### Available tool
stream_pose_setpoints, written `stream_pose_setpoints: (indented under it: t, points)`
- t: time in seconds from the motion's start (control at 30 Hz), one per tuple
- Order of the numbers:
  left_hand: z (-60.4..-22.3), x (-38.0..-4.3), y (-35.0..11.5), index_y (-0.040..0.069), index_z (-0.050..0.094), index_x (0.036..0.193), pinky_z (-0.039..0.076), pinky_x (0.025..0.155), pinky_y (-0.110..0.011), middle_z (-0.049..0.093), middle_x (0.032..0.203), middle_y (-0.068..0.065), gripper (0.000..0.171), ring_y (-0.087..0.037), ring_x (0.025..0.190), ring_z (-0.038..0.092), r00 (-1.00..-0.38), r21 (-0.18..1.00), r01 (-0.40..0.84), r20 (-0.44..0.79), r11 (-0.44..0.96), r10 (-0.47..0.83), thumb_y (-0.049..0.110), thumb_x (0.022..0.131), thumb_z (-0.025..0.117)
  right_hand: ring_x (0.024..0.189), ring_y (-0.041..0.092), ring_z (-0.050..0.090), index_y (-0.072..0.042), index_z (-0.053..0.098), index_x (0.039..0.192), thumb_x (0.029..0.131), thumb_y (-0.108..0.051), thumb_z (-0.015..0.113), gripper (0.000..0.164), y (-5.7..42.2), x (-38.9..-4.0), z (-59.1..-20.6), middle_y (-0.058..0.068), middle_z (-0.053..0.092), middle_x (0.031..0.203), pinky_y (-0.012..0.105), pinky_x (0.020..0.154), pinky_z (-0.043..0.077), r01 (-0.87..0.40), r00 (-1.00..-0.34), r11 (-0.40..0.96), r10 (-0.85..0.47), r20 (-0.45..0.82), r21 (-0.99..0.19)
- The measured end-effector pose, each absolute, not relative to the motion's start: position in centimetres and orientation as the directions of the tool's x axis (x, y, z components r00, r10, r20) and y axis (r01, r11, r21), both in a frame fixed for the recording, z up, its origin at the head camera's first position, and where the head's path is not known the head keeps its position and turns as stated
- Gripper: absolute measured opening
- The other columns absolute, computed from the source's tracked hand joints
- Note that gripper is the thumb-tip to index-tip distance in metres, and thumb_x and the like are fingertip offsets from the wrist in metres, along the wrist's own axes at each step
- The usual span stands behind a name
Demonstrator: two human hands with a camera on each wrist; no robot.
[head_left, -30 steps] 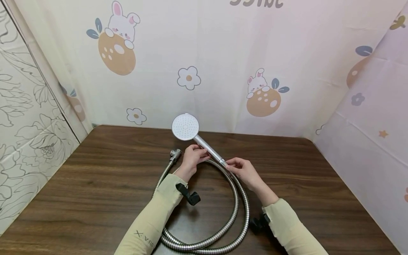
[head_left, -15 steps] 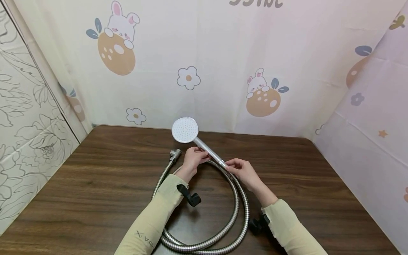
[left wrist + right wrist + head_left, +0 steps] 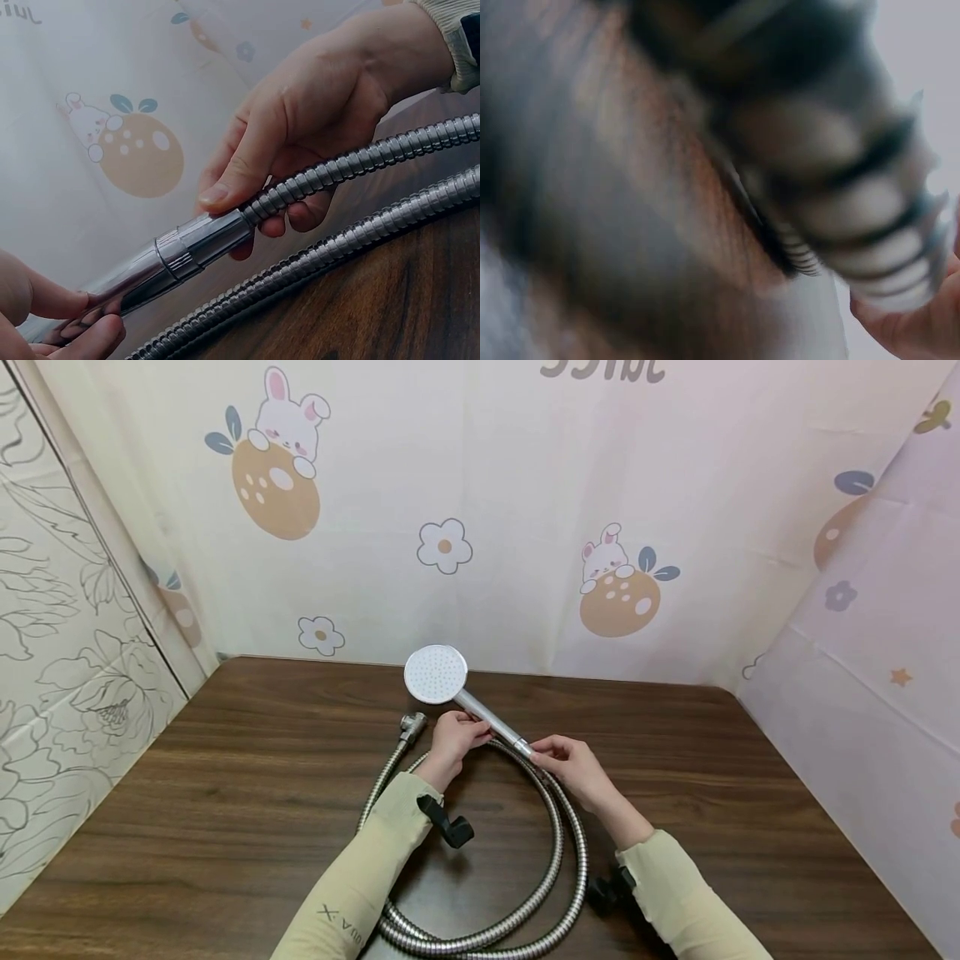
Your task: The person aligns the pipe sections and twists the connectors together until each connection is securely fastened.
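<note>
A chrome shower head point(image 3: 436, 674) with a white nozzle face slants over the far part of the table, its handle point(image 3: 487, 713) running down to the right. My left hand point(image 3: 452, 742) pinches that handle between thumb and fingers. At the handle's lower end, my right hand point(image 3: 573, 767) grips the smooth chrome connector point(image 3: 217, 234) where the ribbed metal hose point(image 3: 360, 165) joins it. The hose lies in loops on the table below my hands. Its other end, an angled metal fitting point(image 3: 412, 724), rests left of my left hand. The right wrist view is mostly filled by blurred hose.
The dark wooden table point(image 3: 225, 810) reaches back to a white curtain point(image 3: 517, 527) printed with rabbits and fruit. A panel with line-drawn flowers point(image 3: 82, 643) stands on the left. Black wrist straps point(image 3: 450, 827) sit on both sleeves.
The shower head has tipped lower, its face dropping toward the table. My left hand has sunk slightly with the handle, while my right hand stays at the connector.
</note>
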State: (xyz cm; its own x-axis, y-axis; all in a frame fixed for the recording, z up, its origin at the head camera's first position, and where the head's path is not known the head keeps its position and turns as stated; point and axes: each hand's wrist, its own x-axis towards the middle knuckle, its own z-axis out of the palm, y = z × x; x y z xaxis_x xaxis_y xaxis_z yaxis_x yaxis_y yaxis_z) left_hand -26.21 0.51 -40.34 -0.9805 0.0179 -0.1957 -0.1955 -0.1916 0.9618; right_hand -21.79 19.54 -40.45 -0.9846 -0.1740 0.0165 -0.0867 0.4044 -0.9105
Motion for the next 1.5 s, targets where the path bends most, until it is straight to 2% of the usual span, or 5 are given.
stream_pose_setpoints:
  t: [0.37,0.6,0.87,1.1,1.5]
  points:
    - [-40.6,-26.3,0.3,-0.017,0.050,0.108,0.052,0.080,-0.031,0.056,0.099,-0.021,0.027,-0.030,0.093,0.064,-0.971,0.949,-0.237,-0.237,-0.210,0.023,-0.007,0.083,0.058,0.067,0.012,0.055,0.008,0.060,0.106,0.085,-0.008,0.062,0.027,19.3,-21.3,-39.4,0.011,0.062,0.080,0.020,0.057,0.045,-0.060,-0.984,0.383,-0.178,-0.010,-0.922]
    - [-40.6,-26.5,0.4,-0.016,0.051,0.108,0.051,0.082,-0.033,0.056,0.106,-0.025,0.028,-0.032,0.096,0.062,-0.969,0.949,-0.247,-0.248,-0.194,0.022,-0.004,0.084,0.059,0.068,0.013,0.055,0.011,0.059,0.107,0.087,-0.007,0.060,0.027,18.6,-20.2,-37.5,0.012,0.062,0.081,0.022,0.058,0.046,-0.077,-0.980,0.382,-0.201,-0.002,-0.921]
    - [-40.8,-26.4,0.3,-0.017,0.051,0.108,0.051,0.081,-0.032,0.056,0.107,-0.027,0.027,-0.033,0.096,0.062,-0.968,0.947,-0.249,-0.252,-0.202,0.012,-0.006,0.084,0.058,0.070,0.013,0.054,0.009,0.060,0.106,0.086,-0.008,0.061,0.027,18.9,-20.9,-38.7,0.014,0.063,0.085,0.022,0.060,0.046,-0.083,-0.981,0.409,-0.192,0.003,-0.909]
    - [-40.6,-26.0,0.1,-0.013,0.047,0.114,0.050,0.083,-0.032,0.052,0.115,-0.028,0.031,-0.032,0.100,0.060,-0.966,0.953,-0.256,-0.257,-0.162,0.019,-0.002,0.087,0.056,0.072,0.014,0.053,0.009,0.060,0.107,0.087,-0.008,0.059,0.026,18.5,-20.5,-38.1,0.016,0.062,0.089,0.022,0.061,0.045,-0.075,-0.984,0.437,-0.177,-0.003,-0.896]
    - [-40.7,-25.9,0.0,-0.012,0.048,0.116,0.050,0.084,-0.032,0.055,0.114,-0.026,0.033,-0.028,0.097,0.062,-0.957,0.948,-0.290,-0.287,-0.129,0.043,0.000,0.086,0.058,0.077,0.012,0.057,0.002,0.061,0.109,0.088,-0.020,0.060,0.030,19.8,-21.9,-40.3,0.013,0.064,0.096,0.026,0.066,0.047,-0.042,-0.973,0.457,-0.220,-0.067,-0.889]
